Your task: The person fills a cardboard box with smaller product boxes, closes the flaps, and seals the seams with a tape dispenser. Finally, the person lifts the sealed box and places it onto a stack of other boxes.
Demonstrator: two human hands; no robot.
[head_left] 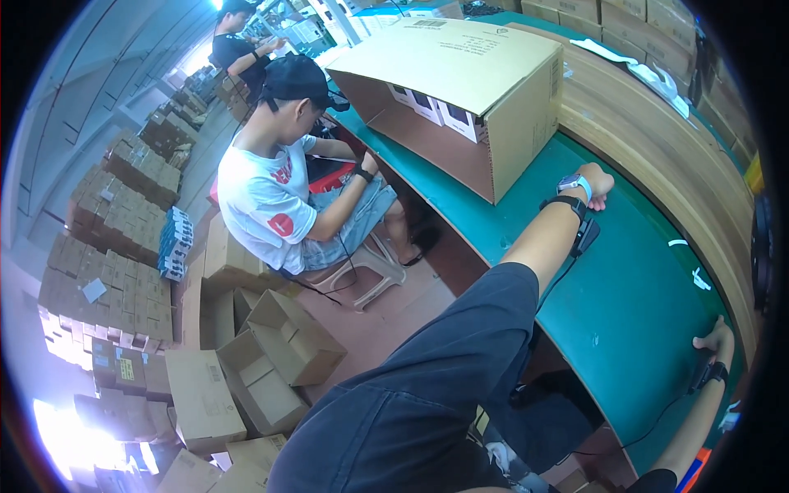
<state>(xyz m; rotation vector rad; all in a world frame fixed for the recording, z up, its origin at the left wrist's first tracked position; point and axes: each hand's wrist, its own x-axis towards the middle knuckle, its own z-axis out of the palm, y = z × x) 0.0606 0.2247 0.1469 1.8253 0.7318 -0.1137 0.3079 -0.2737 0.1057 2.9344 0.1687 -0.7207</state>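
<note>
My left hand [598,185], with a watch and a black strap at its wrist, rests on the green tabletop [612,287] beside the wooden board at the back. Its fingers are curled in and I see nothing in them. Left of it lies a large cardboard box [522,131] on its side, its open mouth facing the table's front edge. White boxes [460,122] show inside. At the right, my right hand [719,337] is at the tabletop near the wooden board, thumb and fingers apart, holding nothing visible. A black strap and cable are on that wrist.
A seated person [275,185] in a white shirt works at the table's left side; another person [234,45] is farther back. Open cardboard boxes [263,386] lie on the floor. A wooden board [657,123] edges the tabletop, with white scraps [700,279] near it.
</note>
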